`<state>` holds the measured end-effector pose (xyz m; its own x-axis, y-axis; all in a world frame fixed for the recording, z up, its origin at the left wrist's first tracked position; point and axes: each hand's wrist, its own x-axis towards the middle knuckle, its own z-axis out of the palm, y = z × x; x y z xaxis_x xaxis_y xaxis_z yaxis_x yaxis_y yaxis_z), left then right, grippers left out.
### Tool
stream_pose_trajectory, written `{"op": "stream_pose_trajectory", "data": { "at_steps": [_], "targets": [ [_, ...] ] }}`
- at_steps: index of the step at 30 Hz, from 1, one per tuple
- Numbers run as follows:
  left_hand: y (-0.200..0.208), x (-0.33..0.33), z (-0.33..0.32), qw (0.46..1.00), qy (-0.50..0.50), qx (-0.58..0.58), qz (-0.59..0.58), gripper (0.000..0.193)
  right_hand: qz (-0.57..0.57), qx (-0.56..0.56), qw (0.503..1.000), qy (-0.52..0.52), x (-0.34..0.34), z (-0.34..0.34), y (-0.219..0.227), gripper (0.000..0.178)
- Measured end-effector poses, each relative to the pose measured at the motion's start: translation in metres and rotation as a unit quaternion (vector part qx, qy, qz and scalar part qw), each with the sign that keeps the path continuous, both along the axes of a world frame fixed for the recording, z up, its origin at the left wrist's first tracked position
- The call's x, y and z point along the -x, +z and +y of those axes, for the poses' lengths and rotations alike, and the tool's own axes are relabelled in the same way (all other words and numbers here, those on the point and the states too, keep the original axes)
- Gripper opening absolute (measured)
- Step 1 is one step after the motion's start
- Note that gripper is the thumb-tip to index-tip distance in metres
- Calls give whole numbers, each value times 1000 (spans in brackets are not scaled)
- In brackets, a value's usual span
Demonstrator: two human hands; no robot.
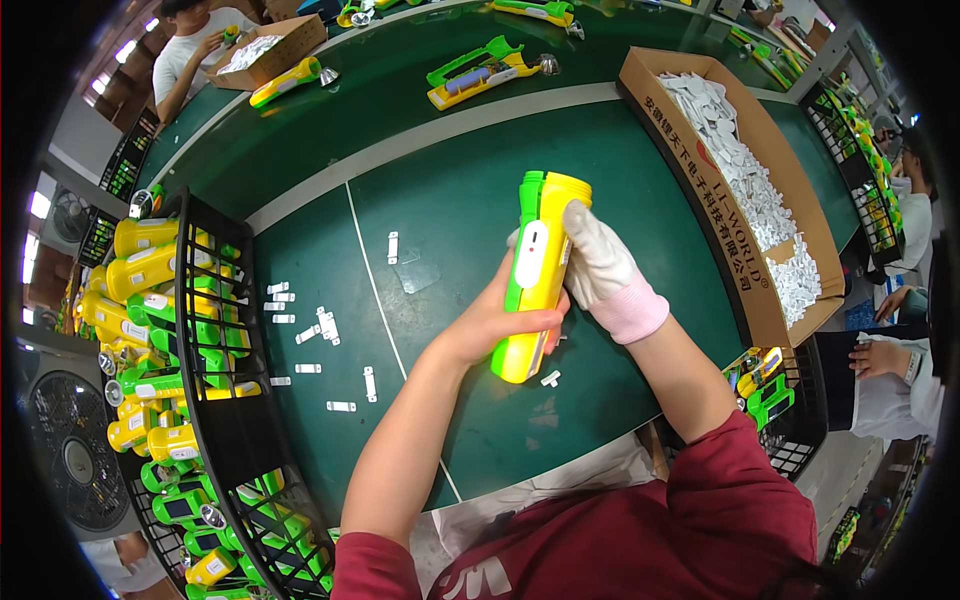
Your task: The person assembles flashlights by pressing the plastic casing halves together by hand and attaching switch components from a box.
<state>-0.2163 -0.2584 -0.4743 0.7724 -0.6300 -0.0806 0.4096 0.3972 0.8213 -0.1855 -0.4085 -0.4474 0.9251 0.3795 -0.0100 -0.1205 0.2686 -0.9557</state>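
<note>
1. The yellow-and-green torch housing (543, 275) is near the middle of the frame, held above the counter (440, 310), with both hands touching it, so neither is nearer.
2. Its long axis runs steeply up the frame, the ridged yellow collar (570, 188) at the top leaning a little rightward and the rounded end pointing toward the lower edge.
3. The left hand (495, 322), bare, has a firm grip on the lower half from the left, its thumb laid across the front below the white plate (532, 252).
4. The right hand (603, 265), in a white glove with a pink cuff, clasps the upper right side, thumb beside the collar; the two grips sit one above the other on opposite sides.
5. Most fingers of both hands are hidden behind the housing, so how tightly the gloved grip presses cannot be told. The collar's inside is out of sight.
6. The small white piece (551, 379) just right of the rounded end is too small to make out clearly.
</note>
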Motion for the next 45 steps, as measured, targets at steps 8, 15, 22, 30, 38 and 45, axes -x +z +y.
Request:
{"op": "stream_pose_trajectory", "data": {
  "at_steps": [8,15,22,30,38,45],
  "targets": [
    [2,1,1,993,-104,33,34,55,-32,-125,991,-42,-7,-15,4,53],
    [-1,-1,10,974,-123,173,86,56,29,-155,987,12,-18,-31,15,36],
    [1,-5,4,980,-78,175,61,76,-9,13,995,-101,-15,-37,24,28],
    [6,-3,4,975,-17,197,103,59,-58,35,985,-159,-20,-41,22,23],
    [-4,-8,8,981,2,146,129,53,-96,125,976,-150,-15,-36,24,22],
    [3,-5,0,1000,22,-6,-9,70,-123,184,956,-191,-12,-29,21,17]
  ]
}}
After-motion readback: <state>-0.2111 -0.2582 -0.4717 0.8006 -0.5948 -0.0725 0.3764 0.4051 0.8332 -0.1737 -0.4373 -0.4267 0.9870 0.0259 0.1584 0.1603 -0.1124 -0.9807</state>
